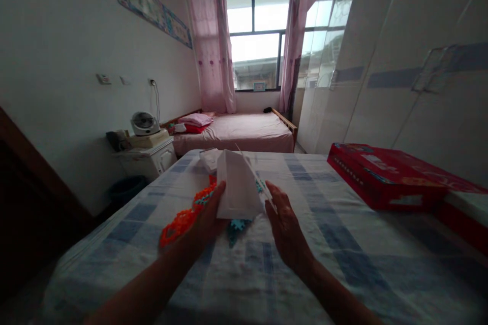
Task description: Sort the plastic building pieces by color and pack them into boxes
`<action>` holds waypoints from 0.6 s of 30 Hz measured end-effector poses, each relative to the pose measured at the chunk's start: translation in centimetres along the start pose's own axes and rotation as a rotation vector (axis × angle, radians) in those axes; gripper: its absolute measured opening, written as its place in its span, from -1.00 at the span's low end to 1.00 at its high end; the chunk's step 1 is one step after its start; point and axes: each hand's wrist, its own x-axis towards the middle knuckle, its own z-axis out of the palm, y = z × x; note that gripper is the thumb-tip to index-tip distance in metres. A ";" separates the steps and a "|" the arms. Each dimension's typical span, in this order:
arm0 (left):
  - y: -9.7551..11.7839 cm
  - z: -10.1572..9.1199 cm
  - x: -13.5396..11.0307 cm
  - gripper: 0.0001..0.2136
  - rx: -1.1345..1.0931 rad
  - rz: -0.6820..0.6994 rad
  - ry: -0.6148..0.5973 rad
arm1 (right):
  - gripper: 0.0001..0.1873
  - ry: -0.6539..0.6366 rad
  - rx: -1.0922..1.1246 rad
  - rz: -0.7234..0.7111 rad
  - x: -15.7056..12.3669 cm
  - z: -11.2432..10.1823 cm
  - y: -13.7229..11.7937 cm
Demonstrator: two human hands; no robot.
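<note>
Above the bed, my left hand (213,208) grips the left side of a white paper box or packet (238,188), its thumb on the near face. My right hand (284,218) is at the right, its thumb and fingers closed on a thin white flat piece (257,175) seen nearly edge-on. Whether this piece is joined to the box I cannot tell. Beneath lie orange crocheted pieces (179,226) and a teal crocheted piece (237,226), partly hidden by the box and my left hand. Behind the box rests another whitish packet (209,159).
A large red box (385,175) sits on the right of the checked bedsheet (324,264). Beyond is a second bed (244,129) under the window. A small fan (145,123) stands on the nightstand (158,157) at left, and wardrobes (385,71) line the right.
</note>
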 end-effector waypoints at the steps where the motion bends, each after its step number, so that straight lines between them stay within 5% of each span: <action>1: -0.8 0.6 -0.1 -0.43 0.013 0.009 -0.026 | -0.46 -0.045 -0.026 -0.013 -0.2 0.0 -0.3; 6: -3.9 2.7 -0.6 -0.31 0.158 0.165 -0.146 | -0.26 -0.101 -0.143 -0.012 -1.1 -0.1 0.1; 11: -4.7 3.8 1.1 -0.43 0.122 0.094 -0.235 | -0.24 -0.027 -0.037 0.125 1.2 -0.9 1.3; 14: -2.2 2.9 2.2 -0.50 0.364 0.226 -0.260 | -0.25 0.029 0.026 0.153 4.9 -1.4 2.1; 18: 3.3 -2.4 3.5 -0.64 0.726 0.630 0.000 | -0.28 0.063 -0.306 -0.025 11.0 -0.3 3.7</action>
